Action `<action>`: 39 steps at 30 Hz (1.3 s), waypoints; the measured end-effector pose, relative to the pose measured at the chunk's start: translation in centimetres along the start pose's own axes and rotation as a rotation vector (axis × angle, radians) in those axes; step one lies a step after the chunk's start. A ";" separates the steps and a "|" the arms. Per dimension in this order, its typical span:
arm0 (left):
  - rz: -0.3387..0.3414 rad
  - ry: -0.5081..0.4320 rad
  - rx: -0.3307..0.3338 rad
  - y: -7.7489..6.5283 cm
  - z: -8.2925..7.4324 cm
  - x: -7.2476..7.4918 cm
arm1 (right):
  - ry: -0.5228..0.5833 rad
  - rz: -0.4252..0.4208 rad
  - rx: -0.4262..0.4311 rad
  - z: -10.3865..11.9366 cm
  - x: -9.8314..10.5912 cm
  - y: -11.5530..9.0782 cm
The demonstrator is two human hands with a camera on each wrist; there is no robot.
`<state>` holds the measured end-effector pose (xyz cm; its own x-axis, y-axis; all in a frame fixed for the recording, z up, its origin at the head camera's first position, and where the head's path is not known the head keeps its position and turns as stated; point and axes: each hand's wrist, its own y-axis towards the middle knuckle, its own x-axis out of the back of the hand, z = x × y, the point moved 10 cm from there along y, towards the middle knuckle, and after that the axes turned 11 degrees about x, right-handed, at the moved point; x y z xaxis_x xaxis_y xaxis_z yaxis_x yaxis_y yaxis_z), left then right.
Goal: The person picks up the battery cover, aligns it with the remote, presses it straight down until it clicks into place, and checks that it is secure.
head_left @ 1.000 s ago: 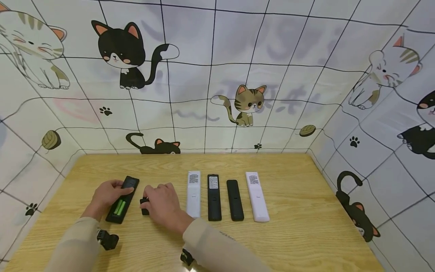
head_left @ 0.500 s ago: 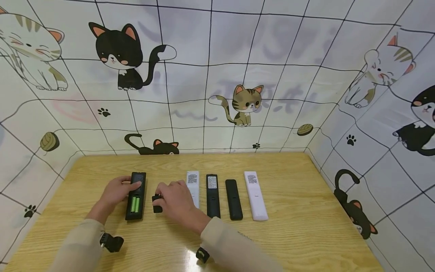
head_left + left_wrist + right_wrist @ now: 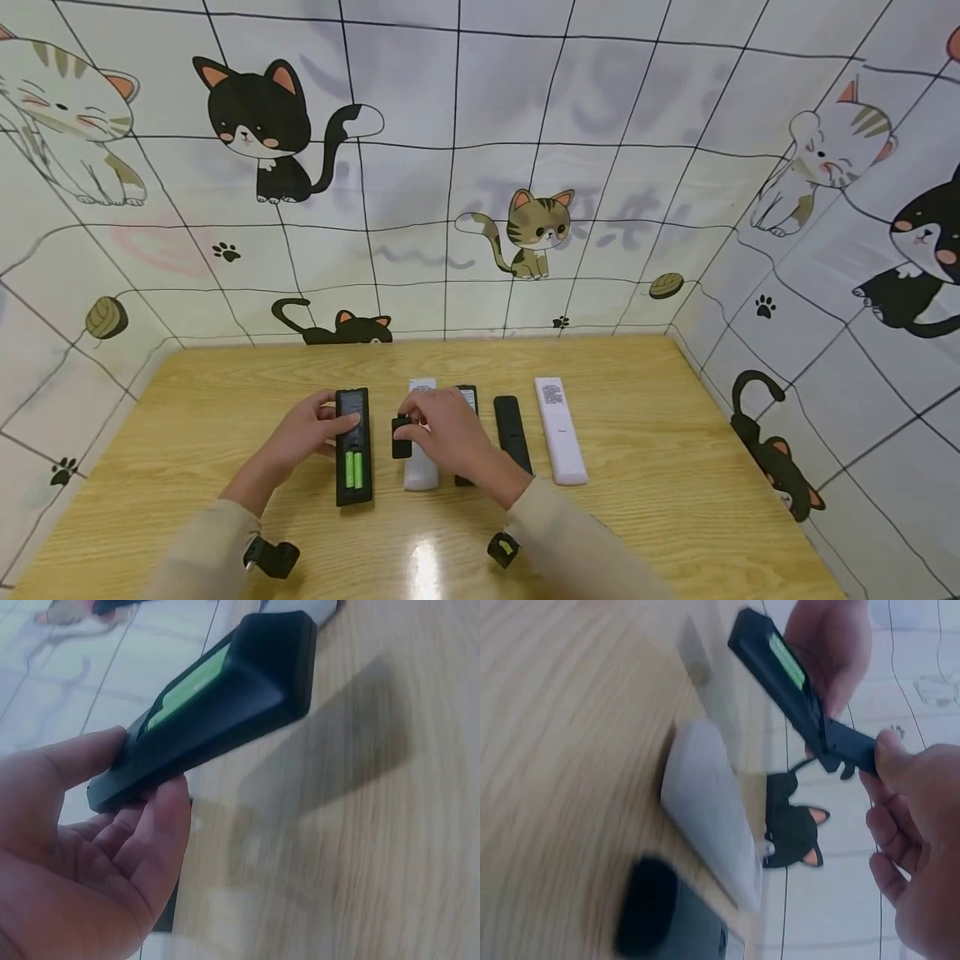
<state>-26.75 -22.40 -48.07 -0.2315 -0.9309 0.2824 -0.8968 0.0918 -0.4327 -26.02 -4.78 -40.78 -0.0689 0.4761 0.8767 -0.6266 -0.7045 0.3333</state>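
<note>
My left hand [image 3: 306, 435] holds a black remote control [image 3: 353, 493], thumb on its back and fingers beneath. The remote is raised off the table, as its shadow in the left wrist view shows. Its battery compartment is uncovered, and two green batteries [image 3: 353, 470] lie side by side inside. To the right, my right hand [image 3: 452, 429] pinches a small black battery cover [image 3: 401, 440] between thumb and fingers. In the right wrist view the cover [image 3: 849, 745] overlaps the remote's far end; whether they touch I cannot tell.
Several remotes lie back up in a row on the wooden table [image 3: 637, 517]: a white one [image 3: 422, 477], a black one [image 3: 468, 395], a smaller black one [image 3: 512, 429] and another white one [image 3: 561, 433]. A cat-print cloth [image 3: 420, 192] surrounds the table's back and sides.
Both hands have moved right, the left with the opened remote and the right with the battery cover. The remote has turned from slanted to nearly straight. The right hand now covers part of the row.
</note>
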 end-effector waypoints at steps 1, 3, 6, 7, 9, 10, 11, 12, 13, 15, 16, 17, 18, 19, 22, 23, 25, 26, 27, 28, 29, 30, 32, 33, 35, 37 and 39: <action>0.018 -0.008 -0.006 0.0 -0.2 -0.7 | 0.023 0.001 0.007 -0.3 0.3 -0.3; 0.046 -0.019 -0.016 0.0 -0.5 -1.9 | 0.066 -0.001 0.015 -0.8 0.8 -0.9; 0.078 -0.030 -0.025 0.0 -1.1 -3.7 | 0.134 -0.005 0.029 -1.3 1.5 -1.9; 0.087 -0.031 -0.028 -0.1 -1.3 -4.3 | 0.151 -0.004 0.036 -1.4 1.7 -2.2; 0.107 -0.033 -0.036 -0.1 -1.7 -5.5 | 0.172 -0.001 0.044 -1.6 2.2 -2.7; 0.121 -0.036 -0.042 -0.2 -1.9 -6.1 | 0.185 -0.001 0.048 -1.7 2.4 -3.0; 0.131 -0.038 -0.051 -0.2 -2.2 -6.6 | 0.189 -0.002 0.049 -1.7 2.6 -3.3; 0.141 -0.042 -0.060 -0.2 -2.4 -7.2 | 0.191 -0.005 0.050 -1.8 2.9 -3.5; 0.148 -0.050 -0.069 -0.2 -2.7 -7.7 | 0.189 -0.009 0.051 -1.9 3.1 -3.7; 0.163 -0.066 -0.085 -0.1 -3.2 -8.6 | 0.185 -0.019 0.049 -2.1 3.5 -4.1; 0.169 -0.074 -0.090 -0.1 -3.4 -9.1 | 0.185 -0.026 0.054 -2.1 3.6 -4.2; 0.173 -0.077 -0.096 -0.1 -3.6 -9.5 | 0.183 -0.031 0.057 -2.2 3.7 -4.4; 0.179 -0.081 -0.100 0.0 -3.8 -9.8 | 0.175 -0.037 0.063 -2.2 3.9 -4.5; 0.184 -0.081 -0.105 0.1 -3.9 -10.2 | 0.174 -0.042 0.067 -2.1 4.0 -4.7; 0.194 -0.070 -0.121 0.2 -4.2 -11.1 | 0.175 -0.052 0.073 -2.1 4.1 -5.2; 0.195 -0.068 -0.128 0.2 -4.3 -11.3 | 0.173 -0.050 0.068 -2.2 4.0 -5.3; 0.185 -0.067 -0.135 0.3 -4.4 -11.4 | 0.163 -0.040 0.056 -2.3 3.8 -5.7; 0.180 -0.065 -0.139 0.3 -4.4 -11.5 | 0.158 -0.036 0.053 -2.4 3.7 -5.8; 0.174 -0.064 -0.140 0.3 -4.4 -11.5 | 0.147 -0.031 0.046 -2.4 3.5 -5.9; 0.167 -0.063 -0.143 0.3 -4.5 -11.5 | 0.141 -0.026 0.038 -2.5 3.3 -6.1; 0.161 -0.062 -0.145 0.3 -4.4 -11.6 | 0.137 -0.025 0.033 -2.6 3.2 -6.2; 0.152 -0.057 -0.147 0.3 -4.4 -11.6 | 0.132 -0.026 0.033 -2.6 3.1 -6.4; 0.139 -0.049 -0.152 0.3 -4.4 -11.7 | 0.133 -0.027 0.026 -2.6 2.9 -6.7; 0.135 -0.046 -0.154 0.3 -4.5 -11.7 | 0.130 -0.025 0.024 -2.6 2.8 -6.8; 0.126 -0.038 -0.159 0.4 -4.5 -11.8 | 0.119 -0.024 0.032 -2.5 2.6 -7.1; 0.115 -0.031 -0.165 0.4 -4.6 -11.8 | 0.104 -0.021 0.045 -2.2 2.4 -7.2; 0.100 -0.018 -0.172 0.4 -4.6 -11.7 | 0.072 -0.022 0.069 -1.8 2.2 -7.4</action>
<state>-26.13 -9.86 -47.60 -0.3175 -0.9201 0.2296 -0.9211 0.2417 -0.3052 -22.95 2.44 -41.98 -0.1127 0.5264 0.8428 -0.5734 -0.7271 0.3775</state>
